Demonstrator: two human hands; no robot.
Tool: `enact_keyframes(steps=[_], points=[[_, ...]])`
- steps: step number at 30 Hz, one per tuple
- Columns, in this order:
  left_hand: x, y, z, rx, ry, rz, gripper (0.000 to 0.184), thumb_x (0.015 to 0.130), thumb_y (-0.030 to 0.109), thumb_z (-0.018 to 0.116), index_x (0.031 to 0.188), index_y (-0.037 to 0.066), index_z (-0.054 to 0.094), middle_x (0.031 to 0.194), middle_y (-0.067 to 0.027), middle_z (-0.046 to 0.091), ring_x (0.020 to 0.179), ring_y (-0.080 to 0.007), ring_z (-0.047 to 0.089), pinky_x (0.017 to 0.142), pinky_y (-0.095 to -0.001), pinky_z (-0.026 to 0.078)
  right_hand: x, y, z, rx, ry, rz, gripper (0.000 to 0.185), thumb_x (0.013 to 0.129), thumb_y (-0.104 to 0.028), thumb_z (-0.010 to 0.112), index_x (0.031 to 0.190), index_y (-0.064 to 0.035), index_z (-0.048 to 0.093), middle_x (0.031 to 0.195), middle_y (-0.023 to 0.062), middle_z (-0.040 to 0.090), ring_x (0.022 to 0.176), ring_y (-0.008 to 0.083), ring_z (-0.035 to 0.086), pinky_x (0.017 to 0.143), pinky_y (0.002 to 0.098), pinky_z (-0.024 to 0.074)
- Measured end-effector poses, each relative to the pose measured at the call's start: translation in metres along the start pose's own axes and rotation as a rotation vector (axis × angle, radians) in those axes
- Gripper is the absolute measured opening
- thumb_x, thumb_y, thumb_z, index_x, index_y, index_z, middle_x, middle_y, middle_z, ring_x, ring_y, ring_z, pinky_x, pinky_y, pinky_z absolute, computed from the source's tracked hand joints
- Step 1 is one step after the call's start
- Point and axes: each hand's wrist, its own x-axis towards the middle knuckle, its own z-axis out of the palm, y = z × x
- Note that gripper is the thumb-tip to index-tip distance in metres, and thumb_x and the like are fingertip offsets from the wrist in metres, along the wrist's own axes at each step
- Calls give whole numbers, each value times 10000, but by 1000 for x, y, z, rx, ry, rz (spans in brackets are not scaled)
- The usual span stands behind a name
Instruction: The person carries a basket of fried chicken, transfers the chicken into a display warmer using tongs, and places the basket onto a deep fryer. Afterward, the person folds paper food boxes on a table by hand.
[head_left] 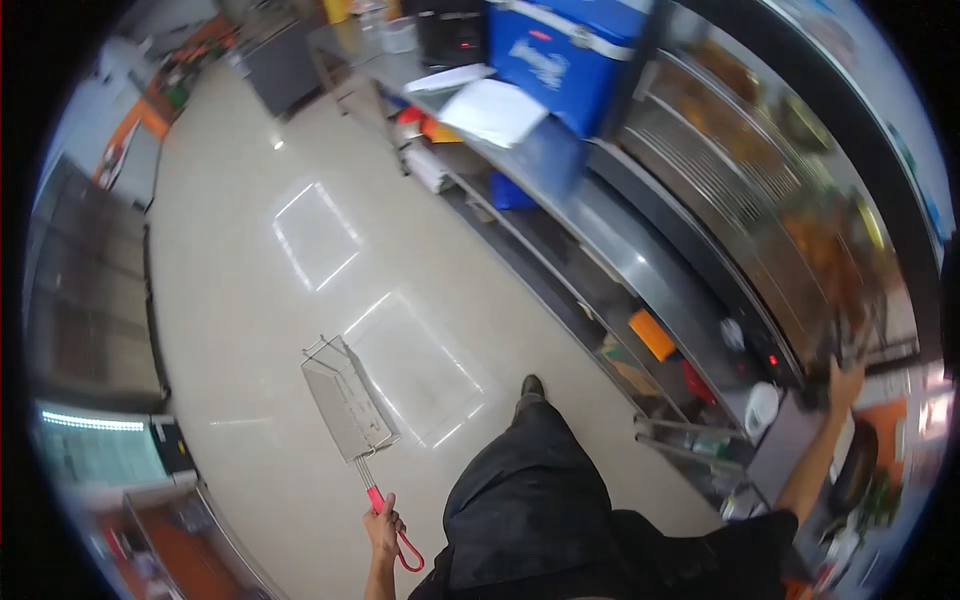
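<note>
Left hand (384, 527) closed round the red handle (376, 499) of one wire basket (336, 405), held out over the floor (235, 330); right hand (846, 386) raised beside one display cabinet (690, 235), grip blurred, cannot tell; farther, one blue box (560, 75) on the desk (642, 262), white lettering unreadable.

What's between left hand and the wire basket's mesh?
In the head view, going from left hand to mesh: the top of the red handle, then thin metal rods.
</note>
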Motion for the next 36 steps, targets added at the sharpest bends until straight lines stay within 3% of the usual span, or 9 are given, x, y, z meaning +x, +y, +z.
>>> enact_keyframes(steps=[4,8,11,15,18,22,28,32,36], points=[[72,34,0,-130,47,-59,342,950,257,750,818,141,456,561,41,415,410,-105,405,394,-293,387,-17,2,32,113,64,141,838,877,-388,786,1459,85,413,1365,312,570,1266,441,562,1072,468,436],[154,93,-4,-211,71,-99,354,940,256,763,810,140,454,564,39,419,416,-109,415,404,-306,399,-61,-154,43,155,229,482,647,886,-367,795,1283,89,566,1269,314,629,1160,418,637,964,477,497],[210,132,-7,-301,129,-144,363,933,247,772,799,138,452,568,31,424,420,-115,422,407,-311,404,-94,-380,92,520,408,249,385,904,-179,775,1147,69,608,1071,240,685,984,352,676,855,429,545],[269,196,-23,-433,213,-164,358,922,227,782,793,133,462,573,18,438,424,-125,439,403,-315,412,-147,-745,149,883,-22,45,161,893,-31,692,1025,-12,603,963,86,651,873,182,629,801,352,544],[306,252,-35,-496,283,-146,325,924,200,769,800,117,480,569,13,450,417,-128,445,396,-317,411,-176,-1016,135,1431,-622,-34,306,767,19,713,1032,-46,575,863,9,623,759,97,577,688,248,506],[368,315,-56,-558,403,-160,286,920,160,751,805,100,496,554,3,460,399,-135,441,387,-319,404,-211,-1308,108,1145,-1002,-780,455,687,-109,808,1072,-61,570,844,37,605,692,147,591,652,313,510],[500,449,-125,-521,507,-201,217,904,93,728,827,55,529,549,-12,479,393,-142,456,388,-315,405,-291,-1617,72,992,-1128,-1258,519,664,-179,853,1097,-47,598,968,82,672,750,183,640,697,334,543],[599,526,-183,-462,508,-101,194,900,74,717,833,38,538,550,-21,490,397,-144,476,383,-311,403,-324,-1715,35,1185,-1473,-751,520,766,-219,864,1157,-6,596,976,60,647,812,144,632,727,311,547],[694,644,-246,-546,556,-241,206,890,95,739,798,27,567,555,-29,517,426,-147,505,411,-310,404,-311,-1805,6,1391,-1695,-150,485,890,-172,767,1278,10,538,788,38,603,609,114,576,546,286,488]])
